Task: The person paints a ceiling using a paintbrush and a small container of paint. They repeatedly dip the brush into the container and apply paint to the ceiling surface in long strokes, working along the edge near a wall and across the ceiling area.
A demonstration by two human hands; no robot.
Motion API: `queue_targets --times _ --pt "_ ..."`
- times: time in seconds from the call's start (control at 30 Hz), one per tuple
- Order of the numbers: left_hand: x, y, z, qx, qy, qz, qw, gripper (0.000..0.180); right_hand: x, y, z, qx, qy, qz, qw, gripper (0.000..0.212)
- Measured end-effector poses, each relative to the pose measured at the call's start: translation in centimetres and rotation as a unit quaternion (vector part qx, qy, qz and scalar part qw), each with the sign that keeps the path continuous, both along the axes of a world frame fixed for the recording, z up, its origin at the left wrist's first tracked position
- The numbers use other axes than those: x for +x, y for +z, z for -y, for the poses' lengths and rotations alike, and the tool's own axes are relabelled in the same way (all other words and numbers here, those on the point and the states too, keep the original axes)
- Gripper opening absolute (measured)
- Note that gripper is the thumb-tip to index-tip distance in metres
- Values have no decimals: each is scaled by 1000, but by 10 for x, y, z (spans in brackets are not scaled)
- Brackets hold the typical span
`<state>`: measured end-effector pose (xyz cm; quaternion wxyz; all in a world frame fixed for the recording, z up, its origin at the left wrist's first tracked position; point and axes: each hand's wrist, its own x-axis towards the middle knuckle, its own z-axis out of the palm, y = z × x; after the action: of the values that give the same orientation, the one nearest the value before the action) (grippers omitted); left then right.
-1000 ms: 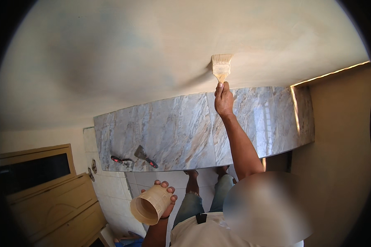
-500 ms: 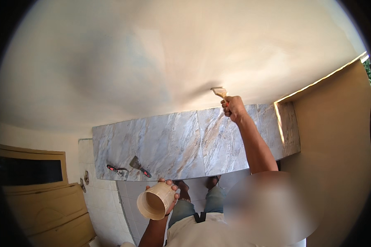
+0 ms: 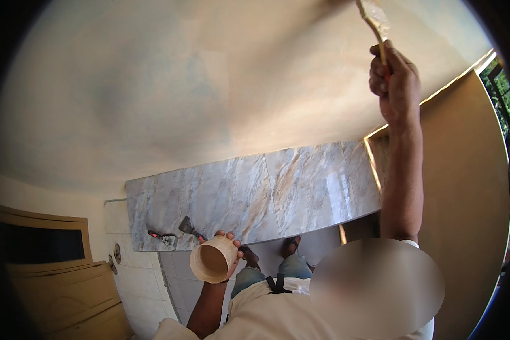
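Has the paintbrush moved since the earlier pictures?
Yes: the paintbrush, in the right hand, is now farther up the wall, well away from the back edge of the marbled counter.

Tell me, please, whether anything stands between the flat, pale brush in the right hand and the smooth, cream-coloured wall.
Nothing visible stands between the brush and the wall, though I cannot tell whether they touch. The beige, cylindrical container in the left hand is well off to the lower left, out of the way.
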<state>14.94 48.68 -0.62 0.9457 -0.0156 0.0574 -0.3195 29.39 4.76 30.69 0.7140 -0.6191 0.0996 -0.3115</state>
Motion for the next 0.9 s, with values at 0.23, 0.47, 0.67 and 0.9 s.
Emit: queue_targets --times 0.23,0.47,0.67,0.9 --pt "-9 10 -11 4 28 -7 1000 56 15 -331 -24 50 -41 -268 961 41" --pt "-9 13 -20 1 1 -13 1000 58 19 -243 45 58 -10 -377 924 36" --pt "2 5 -13 14 10 -17 1000 56 -22 -22 77 -16 -13 -216 976 33" --pt "6 10 -4 15 10 -5 1000 57 -10 -49 58 -9 -76 -67 995 38"
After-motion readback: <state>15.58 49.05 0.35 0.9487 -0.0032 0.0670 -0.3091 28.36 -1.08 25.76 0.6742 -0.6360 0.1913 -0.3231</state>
